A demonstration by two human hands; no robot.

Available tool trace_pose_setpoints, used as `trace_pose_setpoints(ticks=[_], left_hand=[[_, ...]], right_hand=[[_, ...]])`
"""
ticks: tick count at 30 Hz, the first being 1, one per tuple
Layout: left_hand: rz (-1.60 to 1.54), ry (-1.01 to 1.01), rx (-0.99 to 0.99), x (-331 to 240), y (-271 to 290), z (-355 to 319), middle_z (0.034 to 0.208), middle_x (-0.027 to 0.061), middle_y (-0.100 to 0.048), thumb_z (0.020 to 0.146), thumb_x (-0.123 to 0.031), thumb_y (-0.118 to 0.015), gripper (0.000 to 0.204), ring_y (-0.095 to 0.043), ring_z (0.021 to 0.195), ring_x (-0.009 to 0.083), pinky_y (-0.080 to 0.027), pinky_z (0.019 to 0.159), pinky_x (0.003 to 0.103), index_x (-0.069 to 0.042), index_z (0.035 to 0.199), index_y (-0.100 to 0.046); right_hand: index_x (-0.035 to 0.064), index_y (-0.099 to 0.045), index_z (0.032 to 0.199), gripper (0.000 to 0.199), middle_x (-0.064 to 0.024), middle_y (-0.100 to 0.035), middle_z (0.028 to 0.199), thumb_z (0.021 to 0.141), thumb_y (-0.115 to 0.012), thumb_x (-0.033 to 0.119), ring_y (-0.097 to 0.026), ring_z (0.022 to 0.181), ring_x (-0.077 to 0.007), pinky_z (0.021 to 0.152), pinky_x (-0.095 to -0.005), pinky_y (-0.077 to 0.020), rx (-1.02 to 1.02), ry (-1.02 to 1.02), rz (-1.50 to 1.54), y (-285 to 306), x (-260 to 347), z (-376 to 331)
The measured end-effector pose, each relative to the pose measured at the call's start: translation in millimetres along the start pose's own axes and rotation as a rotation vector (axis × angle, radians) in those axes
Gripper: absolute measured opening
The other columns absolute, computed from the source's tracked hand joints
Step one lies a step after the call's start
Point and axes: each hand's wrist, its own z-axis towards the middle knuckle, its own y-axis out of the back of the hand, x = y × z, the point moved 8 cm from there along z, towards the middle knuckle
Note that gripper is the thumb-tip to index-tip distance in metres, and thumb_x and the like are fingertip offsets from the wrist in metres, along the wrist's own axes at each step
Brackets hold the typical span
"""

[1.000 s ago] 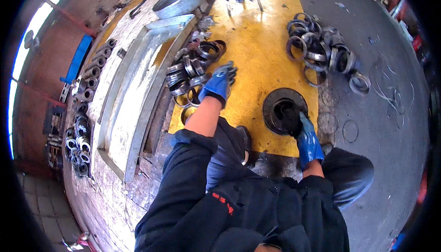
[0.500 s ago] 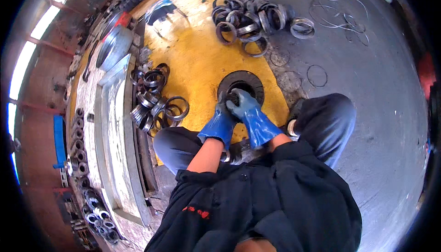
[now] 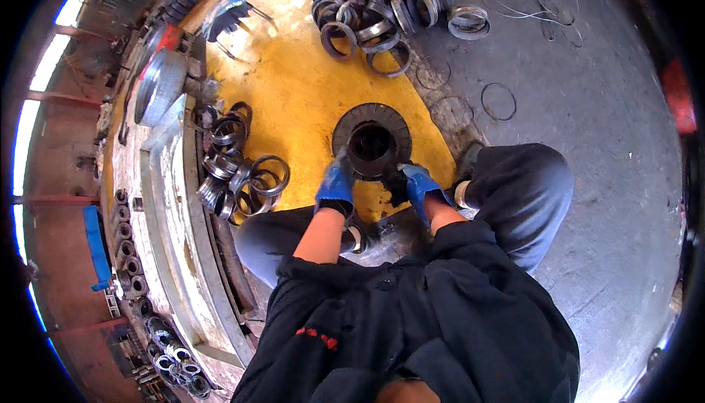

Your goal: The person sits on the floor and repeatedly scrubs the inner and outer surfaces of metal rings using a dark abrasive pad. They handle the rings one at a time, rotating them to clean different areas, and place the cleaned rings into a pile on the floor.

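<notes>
the person crouches on the floor [image 3: 587, 182], knees wide, so both hands fall straight onto the work between them. the left hand [image 3: 336, 186], in a blue glove, curls its fingers over the near-left edge of the dark hub [image 3: 371, 142]; the right hand [image 3: 420, 186], gloved the same, clamps the near-right edge. a hand on each side looks like a way to keep the round piece steady and level, though i cannot tell how hard either one presses. the hub stands with its bore upward, seated in a ribbed black disc [image 3: 389, 118] that lies flat on the yellow plate [image 3: 294, 87], just beyond the fingertips.

below the left wrist a small metal ring [image 3: 355, 238] rests by the knee, close enough to pick up without shifting. out to the left of the left hand, a heap of rings [image 3: 239, 171] lies against a pale steel frame [image 3: 172, 219], within an arm's stretch. farther off, beyond the hub, a second pile of rings [image 3: 374, 13] sits where the plate meets grey floor, kept apart from the first, perhaps as a separate batch. thin wire hoops [image 3: 499, 102] lie loose beyond the right hand. a grey drum [image 3: 160, 87] stands far left.
</notes>
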Motion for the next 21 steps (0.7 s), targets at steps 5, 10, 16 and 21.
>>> trace_pose_setpoints(ticks=[5,10,16,21], left_hand=[[-0.1,0.187,-0.121,-44,20,-39,0.131,0.0147,-0.055,0.098,-0.031,-0.046,0.048,-0.056,0.114,0.025,-0.047,0.091,0.036,-0.021,0.145,-0.04],[0.074,0.187,-0.107,-7,17,1,0.126,0.0093,-0.061,0.101,-0.036,-0.042,0.044,-0.06,0.105,0.0197,-0.05,0.084,0.033,-0.012,0.137,-0.052],[-0.009,0.027,0.051,20,6,35,0.139,0.0044,-0.053,0.1,-0.038,-0.045,0.047,-0.051,0.122,0.018,-0.038,0.102,0.031,-0.012,0.139,-0.048],[-0.634,0.245,0.102,-48,-65,38,0.143,0.0048,-0.048,0.098,-0.041,-0.047,0.055,-0.047,0.128,0.0234,-0.034,0.107,0.034,-0.011,0.144,-0.042]], right_hand=[[0.0037,-0.067,0.103,0.028,-0.0154,-0.069,0.088,0.082,-0.068,0.022,-0.066,0.078,-0.0292,0.069,-0.0435,-0.054,0.197,0.208,-0.193,24,-33,52],[0.0057,-0.067,0.105,0.027,-0.0137,-0.068,0.091,0.084,-0.066,0.023,-0.065,0.082,-0.0285,0.071,-0.0447,-0.054,0.446,0.258,-0.351,14,-54,106],[0.008,-0.066,0.107,0.027,-0.0116,-0.068,0.094,0.087,-0.064,0.025,-0.065,0.087,-0.0276,0.073,-0.0461,-0.0541,0.658,0.372,-0.451,-2,-73,170],[0.0099,-0.065,0.109,0.026,-0.0098,-0.067,0.096,0.089,-0.062,0.027,-0.064,0.091,-0.0269,0.075,-0.0473,-0.0541,0.638,0.732,-0.415,50,-24,250]])
